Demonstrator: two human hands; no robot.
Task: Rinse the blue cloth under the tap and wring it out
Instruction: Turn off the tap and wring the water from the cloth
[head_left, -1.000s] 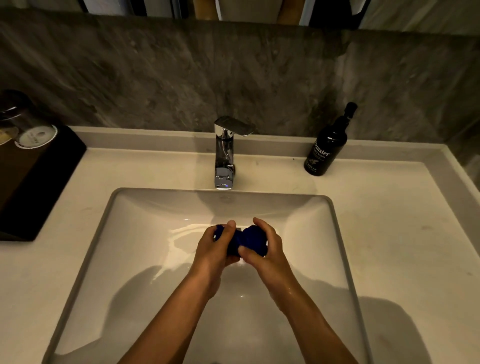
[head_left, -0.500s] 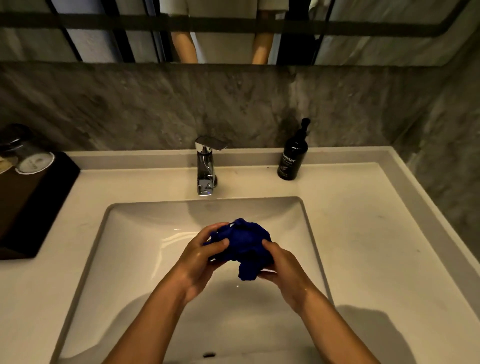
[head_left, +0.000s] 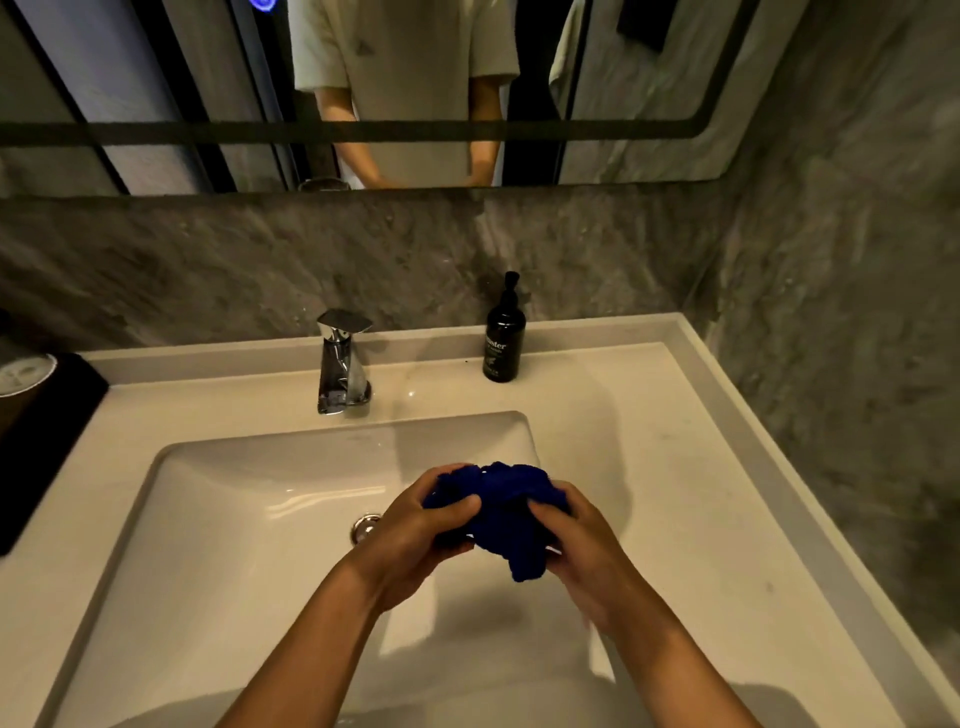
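Two hands grip the bunched blue cloth (head_left: 501, 512) between them over the sink (head_left: 218, 519): left hand (head_left: 415, 525) and right hand (head_left: 582, 540) both closed on it, seemingly wet; chrome tap (head_left: 343, 364) beyond the left hand.

bare forearms, pale short-sleeved shirt (head_left: 405, 78)

Dim warm light is falling across the pale counter (head_left: 649, 467); grey marbled walls (head_left: 208, 270) are rising behind it, a mirror (head_left: 623, 78) hanging above, perhaps black-framed.
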